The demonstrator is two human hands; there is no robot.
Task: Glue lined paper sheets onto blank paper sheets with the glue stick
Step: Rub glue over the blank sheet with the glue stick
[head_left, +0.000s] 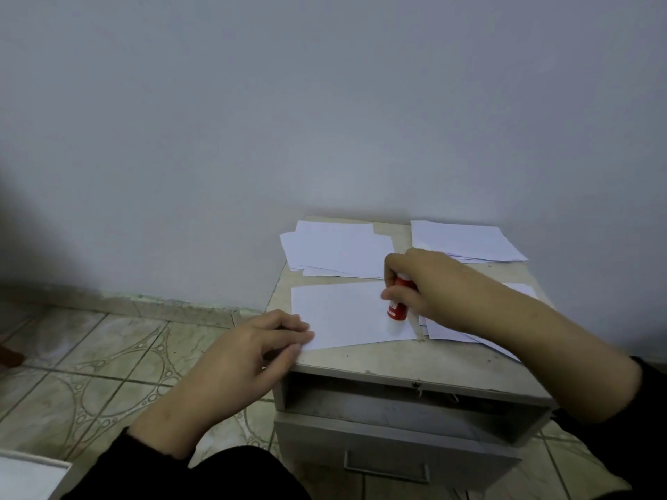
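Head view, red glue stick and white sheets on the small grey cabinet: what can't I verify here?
- Red glue stick: its tip is hidden by the right hand that grips it; contact with the white sheet is unclear.
- Lined or blank: any ruling on the sheet is too faint to see.
- Right-side papers: covered by the right forearm.
- Left hand: fingertips on the sheet's corner; pinching or pressing is unclear.

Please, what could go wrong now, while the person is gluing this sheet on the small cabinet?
1. The left hand touches only the near left corner of the sheet, so it may slide or crease under the glue stick.
2. The right hand works near the sheet's right edge; glue could smear onto the cabinet top or neighbouring papers.
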